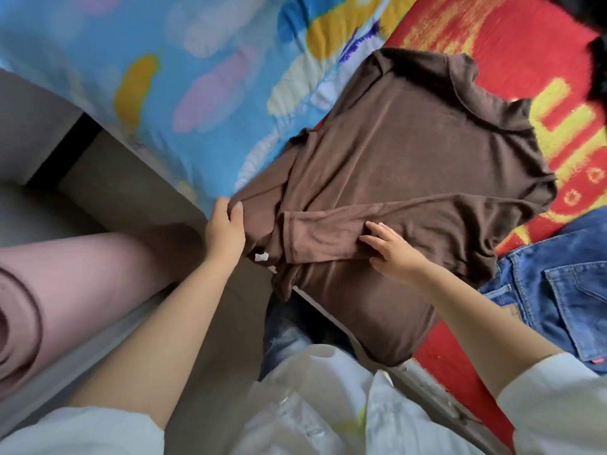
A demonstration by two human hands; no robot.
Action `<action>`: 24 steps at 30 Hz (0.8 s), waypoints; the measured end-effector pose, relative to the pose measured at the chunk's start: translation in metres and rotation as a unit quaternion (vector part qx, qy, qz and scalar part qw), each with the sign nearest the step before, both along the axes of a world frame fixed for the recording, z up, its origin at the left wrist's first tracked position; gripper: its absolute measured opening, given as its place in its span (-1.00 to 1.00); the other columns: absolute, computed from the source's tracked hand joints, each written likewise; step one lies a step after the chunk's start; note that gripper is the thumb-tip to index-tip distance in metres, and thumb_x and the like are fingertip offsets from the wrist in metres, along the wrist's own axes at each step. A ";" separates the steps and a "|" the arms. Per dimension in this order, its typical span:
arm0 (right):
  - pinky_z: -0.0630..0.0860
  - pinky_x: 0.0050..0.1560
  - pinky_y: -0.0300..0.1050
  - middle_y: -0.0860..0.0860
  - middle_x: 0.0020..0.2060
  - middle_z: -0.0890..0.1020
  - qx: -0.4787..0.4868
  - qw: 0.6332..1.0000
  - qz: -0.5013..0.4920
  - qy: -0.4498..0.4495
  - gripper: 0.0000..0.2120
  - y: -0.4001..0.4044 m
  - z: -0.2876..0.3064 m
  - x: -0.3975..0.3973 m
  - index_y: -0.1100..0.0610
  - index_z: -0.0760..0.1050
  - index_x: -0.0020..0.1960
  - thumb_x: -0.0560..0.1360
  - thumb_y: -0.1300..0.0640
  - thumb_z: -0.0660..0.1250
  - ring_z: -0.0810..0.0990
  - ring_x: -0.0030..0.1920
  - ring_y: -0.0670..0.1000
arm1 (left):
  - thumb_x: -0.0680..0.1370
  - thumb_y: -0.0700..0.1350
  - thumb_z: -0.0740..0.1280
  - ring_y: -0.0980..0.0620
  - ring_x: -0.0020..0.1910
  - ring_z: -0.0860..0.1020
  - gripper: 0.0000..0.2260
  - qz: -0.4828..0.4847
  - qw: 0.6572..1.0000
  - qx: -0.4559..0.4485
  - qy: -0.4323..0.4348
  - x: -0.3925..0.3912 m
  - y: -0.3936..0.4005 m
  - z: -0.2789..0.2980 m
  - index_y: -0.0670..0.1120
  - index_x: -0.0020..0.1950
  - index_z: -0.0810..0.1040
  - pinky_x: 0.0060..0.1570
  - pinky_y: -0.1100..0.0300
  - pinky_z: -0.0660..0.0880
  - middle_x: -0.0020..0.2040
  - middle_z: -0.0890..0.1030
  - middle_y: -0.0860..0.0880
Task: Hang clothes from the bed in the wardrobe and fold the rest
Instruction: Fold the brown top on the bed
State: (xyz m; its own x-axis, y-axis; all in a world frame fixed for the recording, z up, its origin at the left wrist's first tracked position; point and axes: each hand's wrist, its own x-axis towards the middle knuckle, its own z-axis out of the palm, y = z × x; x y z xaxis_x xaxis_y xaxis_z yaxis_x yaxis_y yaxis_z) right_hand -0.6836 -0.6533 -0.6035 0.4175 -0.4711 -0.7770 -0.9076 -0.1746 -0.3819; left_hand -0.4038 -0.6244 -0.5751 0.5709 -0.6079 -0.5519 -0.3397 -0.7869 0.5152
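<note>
Right hand (392,249) flat on folded sleeve (331,231) running nine-to-three across brown top (410,152); left hand (226,228) pinching hem at nine o'clock.

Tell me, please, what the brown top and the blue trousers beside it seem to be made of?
The brown top looks like a thin, soft, matte knit, perhaps jersey: it drapes in fine limp wrinkles. The blue trousers look like denim: mottled blue weave, stitched pocket seams and a stiffer lie.

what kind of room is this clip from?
Likely a bedroom: a brown top spread on a red patterned bedcover, a blue printed quilt beside it, and jeans waiting.
</note>
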 end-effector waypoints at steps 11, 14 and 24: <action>0.06 0.34 -0.31 0.05 0.47 0.18 0.048 0.996 -0.059 0.038 -0.61 -0.019 0.033 0.021 0.16 0.32 0.39 0.57 0.22 0.14 0.22 0.44 0.01 | 0.43 -0.42 0.22 -0.23 0.17 0.41 -0.66 -0.408 0.893 0.066 -0.176 0.058 -0.082 0.078 -0.25 0.19 0.39 0.06 -0.04 0.36 0.17 0.39 -0.24; 0.22 0.20 -0.23 0.11 0.33 0.44 0.025 0.993 -0.101 0.060 -0.66 -0.021 0.043 0.018 0.19 0.41 0.33 0.57 0.22 0.13 0.39 0.32 0.08 | 0.41 -0.44 0.15 -0.23 0.05 0.39 -0.79 -0.441 0.843 -0.082 -0.296 0.046 -0.114 0.101 -0.31 -0.02 0.47 -0.21 -0.09 0.41 0.02 0.41 -0.29; 0.30 0.21 -0.17 0.21 0.25 0.50 0.021 0.910 -0.405 0.086 -0.68 0.008 0.053 -0.049 0.32 0.42 0.29 0.56 0.24 0.19 0.44 0.29 0.13 | 0.38 -0.20 0.24 -0.05 0.04 0.56 -0.81 -0.783 0.494 -0.347 -0.150 -0.075 -0.078 0.056 -0.07 -0.40 0.57 0.08 0.06 0.33 -0.15 0.65 -0.06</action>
State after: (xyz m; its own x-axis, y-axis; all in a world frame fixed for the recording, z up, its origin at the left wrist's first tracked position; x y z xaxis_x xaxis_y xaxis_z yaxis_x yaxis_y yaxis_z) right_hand -0.7328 -0.6456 -0.5509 -0.1833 -0.5381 -0.8227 -0.7784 0.5905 -0.2128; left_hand -0.4793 -0.7025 -0.5189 -0.9062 -0.4175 0.0672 -0.3949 0.8923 0.2186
